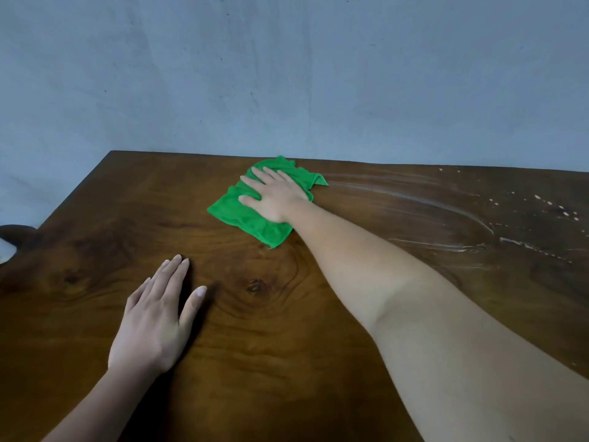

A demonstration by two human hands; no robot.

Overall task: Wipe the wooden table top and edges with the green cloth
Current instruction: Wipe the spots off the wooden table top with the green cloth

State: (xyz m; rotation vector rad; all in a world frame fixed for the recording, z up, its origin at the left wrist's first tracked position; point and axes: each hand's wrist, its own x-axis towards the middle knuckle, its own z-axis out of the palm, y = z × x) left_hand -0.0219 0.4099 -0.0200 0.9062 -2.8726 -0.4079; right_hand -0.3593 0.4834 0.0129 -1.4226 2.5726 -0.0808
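I see the right hand (275, 199) laid flat on the green cloth (231, 210), fingers straight and slightly spread, palm pressing down, nothing curled round the fabric. The cloth is crumpled into a rough flat pad and sits on the wooden table top (287, 339) close to its far edge, about mid-width in my view, with one corner poking out to the right past the wrist. The right forearm (398, 298) runs bare from the lower right corner up across the top to the hand. The left hand (153, 323) is well apart from the cloth, nearer to me and on the left. It lies palm down on bare wood, fingers straight and close together, thumb out to the side, holding nothing. Right of the cloth I get curved whitish smears (446, 205) across the dark wood, and further right a scatter of small white specks (556, 207). The wood left of the cloth looks plain brown, with a dark knot (255, 286) between the two hands. The table's left edge is wavy, and a dark rounded shape (14, 232) shows just past it, cannot tell what it is. A blue-grey wall (287, 74) stands directly behind the far edge
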